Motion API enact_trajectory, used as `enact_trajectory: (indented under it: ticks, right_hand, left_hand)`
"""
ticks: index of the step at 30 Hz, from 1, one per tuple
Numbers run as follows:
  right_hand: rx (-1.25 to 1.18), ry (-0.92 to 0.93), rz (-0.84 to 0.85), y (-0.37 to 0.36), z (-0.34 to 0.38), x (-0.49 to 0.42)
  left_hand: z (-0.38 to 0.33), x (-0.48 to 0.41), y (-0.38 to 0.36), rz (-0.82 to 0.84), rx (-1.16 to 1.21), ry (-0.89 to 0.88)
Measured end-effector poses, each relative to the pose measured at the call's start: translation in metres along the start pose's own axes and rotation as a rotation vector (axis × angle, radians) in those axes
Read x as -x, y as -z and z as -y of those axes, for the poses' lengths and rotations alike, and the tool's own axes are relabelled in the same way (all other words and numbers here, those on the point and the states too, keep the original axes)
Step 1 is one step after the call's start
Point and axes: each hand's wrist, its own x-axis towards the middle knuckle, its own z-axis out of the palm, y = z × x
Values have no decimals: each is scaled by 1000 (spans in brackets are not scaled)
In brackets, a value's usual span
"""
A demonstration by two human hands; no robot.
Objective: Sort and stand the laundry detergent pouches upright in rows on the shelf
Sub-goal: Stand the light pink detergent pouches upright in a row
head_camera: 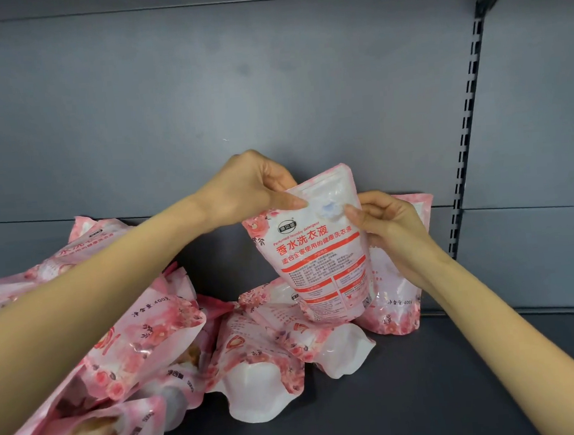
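Note:
A pink and white detergent pouch (319, 249) is held upright near the back of the dark shelf (428, 377), its printed back side facing me. My left hand (252, 189) pinches its top left corner. My right hand (389, 226) grips its right edge just below the top. Its base rests on a fallen pouch (308, 332). Behind my right hand another pouch (398, 297) stands upright against the back wall. Several more pouches (133, 335) lie in a loose heap at the left, partly hidden under my left forearm.
The grey back panel (235, 101) closes the shelf behind. A slotted metal upright (468, 134) runs down at the right. Bare shelf floor spreads at the front right, below my right forearm.

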Motion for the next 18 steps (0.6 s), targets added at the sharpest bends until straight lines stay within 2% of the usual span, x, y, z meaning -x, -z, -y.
enact_trajectory:
  ticks: [5,9,13,18]
  right_hand:
    - [-70,-7,3,3,8,0]
    - [-142,0,50,7,10,0]
    - [-142,16,135,13,12,3]
    - [-168,11,159,17,13,5]
  left_hand:
    - [-11,2,-8,23,37,-10]
    - [-23,9,-7,175,155,-86]
    - [-22,11,-1,260,267,-58]
    - [-25,5,-7,257,284,-203]
